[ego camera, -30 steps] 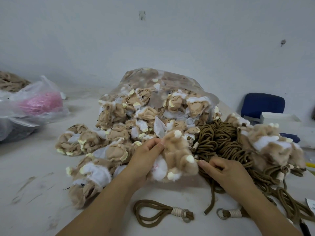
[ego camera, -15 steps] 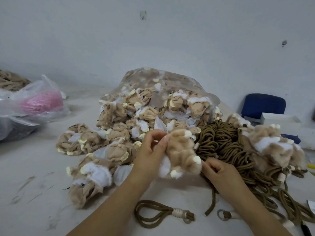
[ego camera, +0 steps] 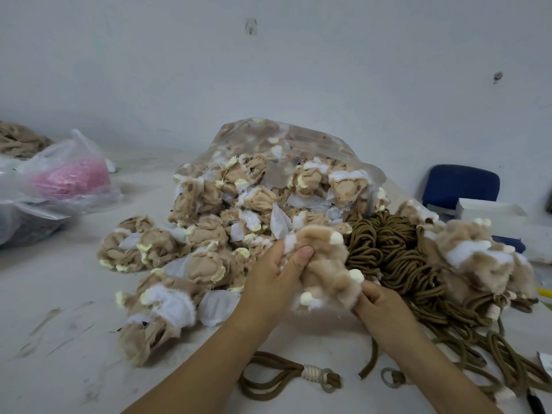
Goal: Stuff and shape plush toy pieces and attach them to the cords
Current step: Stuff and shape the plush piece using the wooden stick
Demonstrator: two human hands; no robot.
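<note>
Tan plush piece (ego camera: 325,264), above table (ego camera: 59,294): gripped at top by left hand (ego camera: 274,282), pinched at lower edge by right hand (ego camera: 379,306). Directly behind: brown cord pile (ego camera: 388,252), clear bag (ego camera: 298,138) of unstuffed pieces. Near front: looped cord (ego camera: 286,380).

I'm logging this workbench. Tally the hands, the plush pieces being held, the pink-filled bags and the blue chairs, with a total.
Hands: 2 (left hand, right hand)
Held plush piece: 1, gripped by both hands
Pink-filled bag: 1
Blue chair: 1
Total: 5
</note>
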